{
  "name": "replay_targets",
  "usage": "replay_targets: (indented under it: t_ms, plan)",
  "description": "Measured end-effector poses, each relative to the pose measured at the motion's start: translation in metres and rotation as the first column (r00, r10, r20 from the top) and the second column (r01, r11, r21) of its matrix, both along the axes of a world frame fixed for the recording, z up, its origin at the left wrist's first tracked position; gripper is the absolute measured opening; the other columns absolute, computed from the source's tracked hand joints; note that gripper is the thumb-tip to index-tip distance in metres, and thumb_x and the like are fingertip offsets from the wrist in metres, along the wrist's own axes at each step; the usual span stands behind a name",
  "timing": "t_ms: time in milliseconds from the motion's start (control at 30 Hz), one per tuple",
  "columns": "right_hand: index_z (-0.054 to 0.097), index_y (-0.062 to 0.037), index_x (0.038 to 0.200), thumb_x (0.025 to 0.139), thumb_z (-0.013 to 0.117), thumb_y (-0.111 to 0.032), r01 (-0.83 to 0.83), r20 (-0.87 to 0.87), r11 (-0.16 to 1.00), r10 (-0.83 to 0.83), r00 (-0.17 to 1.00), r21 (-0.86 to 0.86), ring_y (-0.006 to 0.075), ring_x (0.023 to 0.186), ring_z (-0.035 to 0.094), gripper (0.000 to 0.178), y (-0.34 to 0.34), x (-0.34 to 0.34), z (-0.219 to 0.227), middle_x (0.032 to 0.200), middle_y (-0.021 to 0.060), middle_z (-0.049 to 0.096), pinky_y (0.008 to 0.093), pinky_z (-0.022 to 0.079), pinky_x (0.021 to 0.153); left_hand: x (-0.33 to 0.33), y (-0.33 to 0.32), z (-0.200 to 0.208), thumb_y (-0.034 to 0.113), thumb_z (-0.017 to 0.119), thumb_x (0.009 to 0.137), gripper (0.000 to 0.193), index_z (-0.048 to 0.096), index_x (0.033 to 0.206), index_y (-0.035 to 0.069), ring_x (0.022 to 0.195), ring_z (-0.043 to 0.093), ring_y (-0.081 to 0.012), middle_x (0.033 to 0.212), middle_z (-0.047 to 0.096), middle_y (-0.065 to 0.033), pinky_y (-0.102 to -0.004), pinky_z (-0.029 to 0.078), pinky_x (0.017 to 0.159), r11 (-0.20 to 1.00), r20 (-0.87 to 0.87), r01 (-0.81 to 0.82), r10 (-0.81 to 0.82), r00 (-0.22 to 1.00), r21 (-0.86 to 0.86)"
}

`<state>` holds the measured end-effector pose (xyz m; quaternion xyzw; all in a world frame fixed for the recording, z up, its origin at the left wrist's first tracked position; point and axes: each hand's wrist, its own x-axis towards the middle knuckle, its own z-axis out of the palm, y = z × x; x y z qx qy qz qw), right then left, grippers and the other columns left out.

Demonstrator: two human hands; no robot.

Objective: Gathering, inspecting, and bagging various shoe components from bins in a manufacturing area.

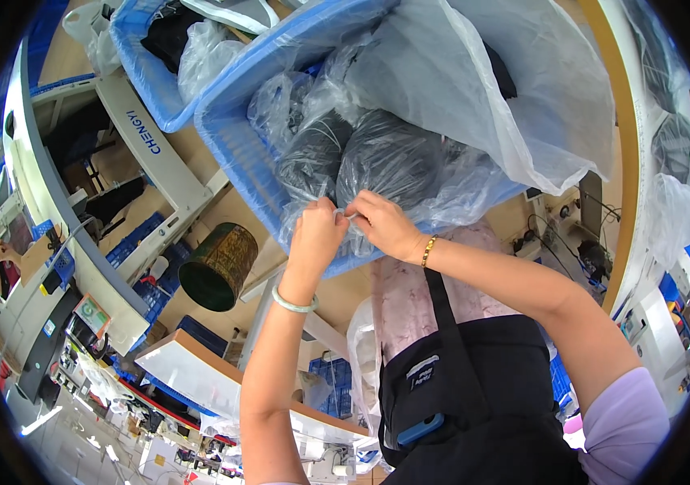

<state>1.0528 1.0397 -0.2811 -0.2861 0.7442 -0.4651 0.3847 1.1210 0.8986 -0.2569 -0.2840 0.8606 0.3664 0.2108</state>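
My left hand (319,230) and my right hand (387,226) meet at the near side of a blue plastic crate (228,137). Their fingertips are pinched together on the gathered, twisted edge of a clear plastic bag. Just beyond them lies the clear plastic bag (397,158), stuffed with something dark. To its left another clear bag (313,153) with dark contents rests against it. I cannot make out whether the pinched edge is knotted. A large translucent plastic sheet or liner (466,89) stands up over the crate's right part.
A second blue crate (147,89) with dark cloth and clear plastic adjoins at the upper left. Below it stands a dark patterned bin (220,267). A white machine frame (147,145) runs along the left; a wood-edged table (624,162) curves along the right.
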Motion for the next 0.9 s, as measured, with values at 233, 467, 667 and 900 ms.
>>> replay_targets:
  t_ms: [233,467,667,900]
  plan:
    - [0.053,-0.0027,0.081,0.075,0.056,-0.001,-0.080,-0.270,0.993,0.053,0.962,-0.091,0.0268,0.078,0.053,0.007,0.006,0.002,-0.006,0.081,0.0094,0.048,0.0352,0.046,0.068,-0.011,0.004,0.003,0.011,0.058,0.075,0.019,0.056,0.078,-0.007,0.067,0.062,-0.0276,0.065,0.058,-0.0175,-0.0341,0.048,0.060,0.998,0.166,0.041,-0.046,0.985,0.037]
    - [0.054,-0.0029,0.086,0.078,0.058,-0.007,-0.071,-0.300,0.978,0.008,0.954,-0.198,0.0243,0.078,0.054,0.010,0.021,0.009,-0.004,0.083,0.0067,0.050,0.0338,0.046,0.068,0.031,-0.010,-0.016,0.005,0.054,0.080,0.005,0.053,0.079,0.001,0.050,0.041,-0.0081,0.063,0.047,-0.0001,-0.0208,0.026,0.041,0.157,0.519,-0.742,0.621,0.587,0.652]
    - [0.056,-0.0049,0.088,0.081,0.058,-0.013,-0.114,-0.376,0.969,0.023,0.926,-0.220,0.0255,0.078,0.055,0.011,0.012,-0.005,-0.001,0.085,0.0064,0.053,0.0366,0.046,0.071,0.044,0.000,-0.015,0.009,0.054,0.082,0.011,0.052,0.088,0.000,0.049,0.035,-0.0068,0.060,0.041,0.0032,-0.0199,0.025,0.043,0.002,0.510,-0.708,0.692,0.511,0.706]
    - [0.057,-0.0040,0.088,0.086,0.051,-0.016,-0.357,-0.086,0.932,0.351,0.932,-0.063,0.0324,0.082,0.060,0.014,-0.012,-0.030,0.002,0.091,0.0120,0.060,0.0402,0.048,0.069,0.037,-0.009,0.001,0.011,0.056,0.081,0.013,0.058,0.086,0.000,0.052,0.045,-0.0076,0.063,0.051,0.0006,-0.0195,0.032,0.047,0.458,0.317,-0.630,0.588,0.744,0.628]
